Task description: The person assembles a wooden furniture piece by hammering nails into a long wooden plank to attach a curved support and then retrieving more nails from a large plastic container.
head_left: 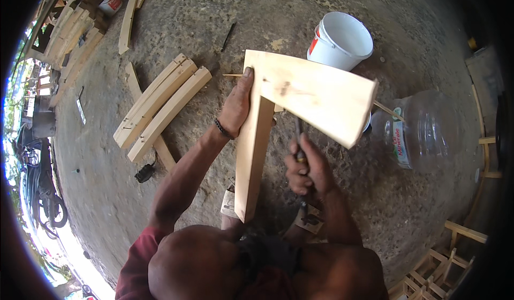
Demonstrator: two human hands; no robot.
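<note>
My left hand [236, 104] grips the upright leg of an L-shaped wooden frame [316, 91], its thumb near the corner joint. The frame is pale wood: a broad curved board on top and a thick square leg [251, 160] reaching down toward my feet. Below the board, my right hand [309, 169] is closed around a dark, slim-shafted hand tool [299, 131]. The tool's upper end reaches the board's lower edge; its kind cannot be made out.
Curved wooden pieces [160, 107] with nails lie stacked on the rough floor at left. A white bucket [342, 40] and a large clear plastic bottle [428, 131] stand at right. Small wooden frames [433, 270] are at lower right, a timber pile [72, 29] at upper left.
</note>
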